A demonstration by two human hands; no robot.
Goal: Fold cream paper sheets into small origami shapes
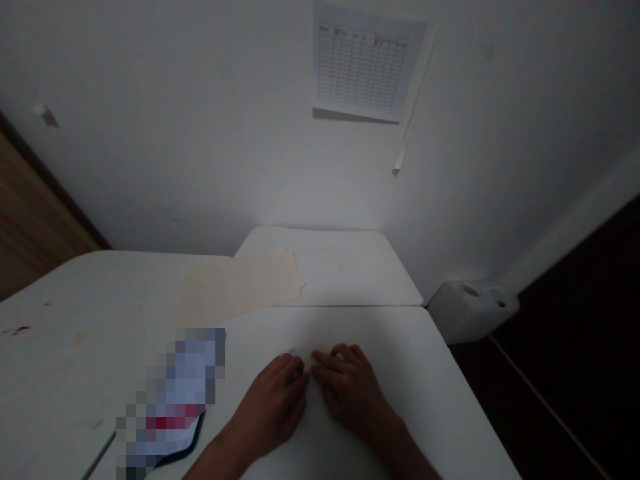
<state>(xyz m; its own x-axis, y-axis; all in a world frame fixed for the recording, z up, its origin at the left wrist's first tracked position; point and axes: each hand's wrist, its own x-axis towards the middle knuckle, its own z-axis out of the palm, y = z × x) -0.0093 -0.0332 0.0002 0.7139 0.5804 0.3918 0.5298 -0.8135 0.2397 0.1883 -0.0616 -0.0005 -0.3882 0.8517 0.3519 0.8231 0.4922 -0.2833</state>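
My left hand point(274, 403) and my right hand point(351, 387) meet over the white table, fingers curled and almost touching. Between their fingertips is a small piece of beige paper point(323, 348), mostly covered by the fingers. Both hands are closed on it, low against the tabletop. Its full shape, and whether it is folded, cannot be made out. Beyond the hands to the left lies a larger beige paper sheet point(240, 287), flat, with an uneven right edge.
A phone-like device point(187, 380), largely pixelated, lies left of my hands. The white table point(400, 373) meets the wall behind. On the wall hangs a printed chart point(363, 67). A white plastic container point(465, 310) stands past the right edge. Red marks point(21, 329) stain the table's left.
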